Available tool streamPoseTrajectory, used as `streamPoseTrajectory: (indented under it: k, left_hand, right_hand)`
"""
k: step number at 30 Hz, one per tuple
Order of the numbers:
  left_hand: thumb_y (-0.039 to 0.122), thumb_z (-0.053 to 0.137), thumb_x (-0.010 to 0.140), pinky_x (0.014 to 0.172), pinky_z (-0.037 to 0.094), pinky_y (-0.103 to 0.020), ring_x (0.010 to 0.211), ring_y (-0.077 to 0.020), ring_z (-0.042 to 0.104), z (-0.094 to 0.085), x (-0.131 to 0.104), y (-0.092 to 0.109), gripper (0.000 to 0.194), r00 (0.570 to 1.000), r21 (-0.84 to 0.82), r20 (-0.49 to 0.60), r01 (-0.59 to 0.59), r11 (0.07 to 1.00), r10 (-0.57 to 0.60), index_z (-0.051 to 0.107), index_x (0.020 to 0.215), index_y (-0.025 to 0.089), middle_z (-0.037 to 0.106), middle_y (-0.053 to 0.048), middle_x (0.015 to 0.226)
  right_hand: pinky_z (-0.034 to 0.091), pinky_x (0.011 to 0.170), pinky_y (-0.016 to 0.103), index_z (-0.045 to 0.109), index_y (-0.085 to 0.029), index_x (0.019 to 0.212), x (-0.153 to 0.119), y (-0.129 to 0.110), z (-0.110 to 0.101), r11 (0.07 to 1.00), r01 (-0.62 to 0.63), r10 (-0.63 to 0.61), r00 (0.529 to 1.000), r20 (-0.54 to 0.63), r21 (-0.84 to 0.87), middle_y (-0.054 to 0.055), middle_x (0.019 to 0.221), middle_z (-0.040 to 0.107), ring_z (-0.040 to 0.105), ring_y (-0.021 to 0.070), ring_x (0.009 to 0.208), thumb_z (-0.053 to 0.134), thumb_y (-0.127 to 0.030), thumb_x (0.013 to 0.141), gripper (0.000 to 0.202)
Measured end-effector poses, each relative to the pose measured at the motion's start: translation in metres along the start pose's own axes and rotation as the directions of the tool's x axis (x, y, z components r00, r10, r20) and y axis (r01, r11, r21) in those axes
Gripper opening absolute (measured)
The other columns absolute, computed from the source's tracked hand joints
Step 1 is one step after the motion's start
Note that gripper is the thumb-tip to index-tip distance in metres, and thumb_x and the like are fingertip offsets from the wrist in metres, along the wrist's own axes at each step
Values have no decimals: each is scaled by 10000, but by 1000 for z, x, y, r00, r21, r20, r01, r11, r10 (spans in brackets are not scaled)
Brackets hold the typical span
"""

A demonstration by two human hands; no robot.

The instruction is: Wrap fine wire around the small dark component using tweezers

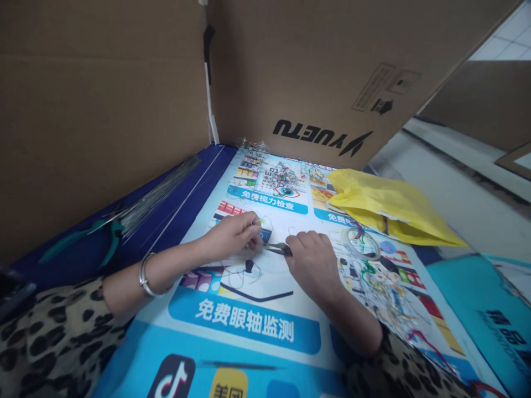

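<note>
My right hand (313, 260) is closed round a pair of pliers (279, 249), its grey jaws pointing left and its handles hidden in my palm. At the jaw tips, my left hand (238, 235) pinches a thin wire, most of it hidden by the fingers. The two hands are close together above a printed poster sheet (253, 326). Fine loops of wire (243, 276) lie on the sheet just below my left hand.
A cardboard wall (257, 66) rises behind. Tangled wires (286, 174) lie at the back. On the left are teal-handled pliers (110, 243) and a bundle of straight wires (160, 193). On the right are a yellow bag (385, 202), a tape roll (365, 244) and coloured threads (385, 298).
</note>
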State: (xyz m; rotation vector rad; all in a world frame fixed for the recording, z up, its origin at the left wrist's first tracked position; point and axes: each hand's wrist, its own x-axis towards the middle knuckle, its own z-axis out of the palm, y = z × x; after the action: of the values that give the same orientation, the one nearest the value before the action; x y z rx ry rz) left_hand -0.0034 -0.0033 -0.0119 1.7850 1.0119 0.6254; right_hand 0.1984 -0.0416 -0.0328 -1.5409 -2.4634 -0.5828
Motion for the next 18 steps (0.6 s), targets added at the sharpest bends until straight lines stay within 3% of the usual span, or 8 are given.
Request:
streamPoseTrajectory:
  k: [3, 7, 13, 18]
  left_hand:
    - [313, 390, 859, 557, 435, -212, 659, -123, 624, 1, 1, -2, 158, 995, -198, 62, 91, 976, -81, 424, 781, 180, 656, -25, 783]
    - [272, 404, 861, 529, 405, -188, 608, -98, 616, 4, 0, -1, 151, 992, -290, 102, 104, 951, -77, 429, 763, 161, 647, -21, 743]
    - [249, 404, 869, 500, 384, -164, 576, -77, 607, 3, -2, 5, 144, 988, -325, 120, 133, 936, -99, 430, 765, 154, 635, -2, 704]
    - [263, 413, 859, 507, 403, -166, 596, -82, 619, 5, -2, 4, 145, 994, -272, 92, 85, 959, -62, 441, 765, 157, 625, -1, 730]
  right_hand:
    - [229, 686, 333, 573, -190, 767, -1, 2, 4, 1000, 4, -4, 1000, -17, 8, 50, 747, 560, 417, 201, 758, 516, -243, 778, 78]
    - [223, 679, 332, 570, -193, 745, -2, 0, 5, 1000, 19, -18, 999, -37, 16, 46, 728, 552, 406, 197, 742, 508, -250, 785, 93]
    - [230, 685, 328, 569, -190, 750, -2, -1, 7, 999, 54, -54, 998, -34, 7, 44, 731, 549, 406, 188, 741, 519, -244, 785, 81]
    - [230, 682, 329, 559, -187, 733, -2, -1, 5, 997, 70, -71, 997, -42, -34, 47, 716, 541, 407, 187, 735, 506, -212, 791, 82]
